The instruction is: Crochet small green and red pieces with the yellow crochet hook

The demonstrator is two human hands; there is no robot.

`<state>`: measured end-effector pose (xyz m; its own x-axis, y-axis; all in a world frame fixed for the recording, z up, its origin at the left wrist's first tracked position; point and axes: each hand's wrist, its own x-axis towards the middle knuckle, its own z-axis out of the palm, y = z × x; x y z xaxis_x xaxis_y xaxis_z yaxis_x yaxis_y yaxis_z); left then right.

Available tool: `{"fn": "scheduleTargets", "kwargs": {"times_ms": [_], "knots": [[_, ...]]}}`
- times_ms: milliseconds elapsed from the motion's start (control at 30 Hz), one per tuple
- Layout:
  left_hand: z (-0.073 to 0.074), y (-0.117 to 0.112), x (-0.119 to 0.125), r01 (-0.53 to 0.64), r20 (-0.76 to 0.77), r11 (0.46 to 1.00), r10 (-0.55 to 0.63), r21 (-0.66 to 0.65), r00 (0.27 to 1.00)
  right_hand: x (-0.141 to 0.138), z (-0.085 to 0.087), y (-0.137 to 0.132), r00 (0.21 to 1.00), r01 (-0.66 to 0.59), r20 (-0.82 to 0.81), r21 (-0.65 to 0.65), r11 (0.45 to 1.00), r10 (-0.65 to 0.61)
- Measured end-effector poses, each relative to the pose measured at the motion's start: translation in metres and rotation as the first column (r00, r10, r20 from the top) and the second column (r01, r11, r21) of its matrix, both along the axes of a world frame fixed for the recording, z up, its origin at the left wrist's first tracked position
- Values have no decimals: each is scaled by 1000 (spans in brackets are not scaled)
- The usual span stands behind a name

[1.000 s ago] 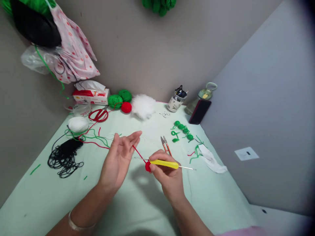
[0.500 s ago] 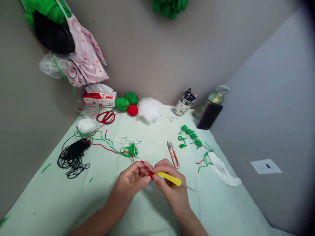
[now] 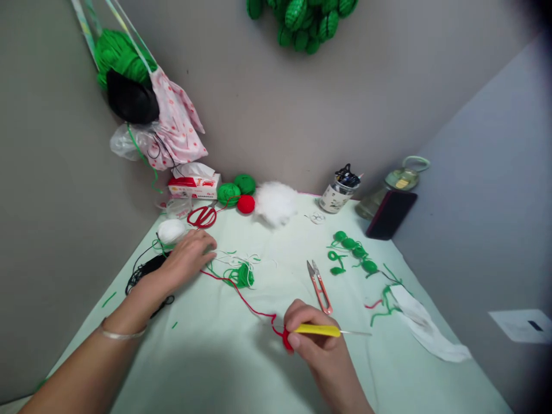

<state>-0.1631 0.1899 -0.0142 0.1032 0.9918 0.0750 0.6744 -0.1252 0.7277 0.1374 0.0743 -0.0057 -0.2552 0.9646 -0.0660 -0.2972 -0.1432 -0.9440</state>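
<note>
My right hand [image 3: 317, 339] is closed around a yellow-handled crochet hook [image 3: 317, 330] and a small red crochet piece [image 3: 286, 339], low over the pale green table [image 3: 241, 356]. A red yarn strand [image 3: 235, 290] runs from that piece leftward toward my left hand [image 3: 187, 259]. My left hand lies stretched out to the left, fingers curled down on the red yarn among loose green strands, beside a pile of black yarn [image 3: 144, 270] and a white yarn ball [image 3: 171, 231]. Whether it grips the strand is not visible.
Thread snips [image 3: 319, 286] lie right of center. Small green crochet pieces [image 3: 353, 250] sit further right, a white cloth [image 3: 426, 328] beyond them. At the back: red scissors [image 3: 202, 217], tissue box [image 3: 194, 185], green and red yarn balls [image 3: 236, 194], white stuffing [image 3: 276, 202], a jar [image 3: 337, 195], a phone [image 3: 390, 214].
My left hand let go of the red piece and reached out left along the yarn toward the black and white yarn. The right hand stayed low with hook and piece. The view tilted upward.
</note>
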Motion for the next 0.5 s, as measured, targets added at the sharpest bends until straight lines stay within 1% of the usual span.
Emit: {"fn": "scheduleTargets", "kwargs": {"times_ms": [67, 100, 133, 200, 267, 333, 367, 467, 500], "knots": [[1, 7, 8, 15, 68, 1000, -14, -12, 998, -1, 0, -1, 1000, -7, 4, -18, 1000, 7], [6, 10, 11, 18, 119, 1000, -16, -14, 993, -2, 0, -2, 1000, -8, 7, -22, 1000, 8], [14, 14, 13, 14, 179, 1000, -11, -12, 984, -2, -1, -2, 1000, -10, 7, -26, 1000, 10], [35, 20, 13, 1, 321, 1000, -1, -1, 947, -1, -1, -3, 1000, -10, -3, -34, 999, 10], [59, 26, 11, -11, 464, 999, -6, 34, 886, 0, -1, -3, 999, -10, -31, -43, 999, 8], [80, 30, 11, -18, 561, 997, -31, 81, 828, 0, 1, -4, 997, -12, -73, -59, 998, 8], [88, 31, 12, -15, 583, 995, -45, 97, 811, 0, 2, -4, 995, -18, -95, -70, 997, 11], [107, 28, 18, 20, 580, 993, -86, 119, 810, -1, 4, -3, 990, -28, -144, -95, 995, 14], [113, 27, 20, 8, 590, 990, -92, 144, 802, -1, 5, -3, 988, -29, -152, -96, 995, 14]]}}
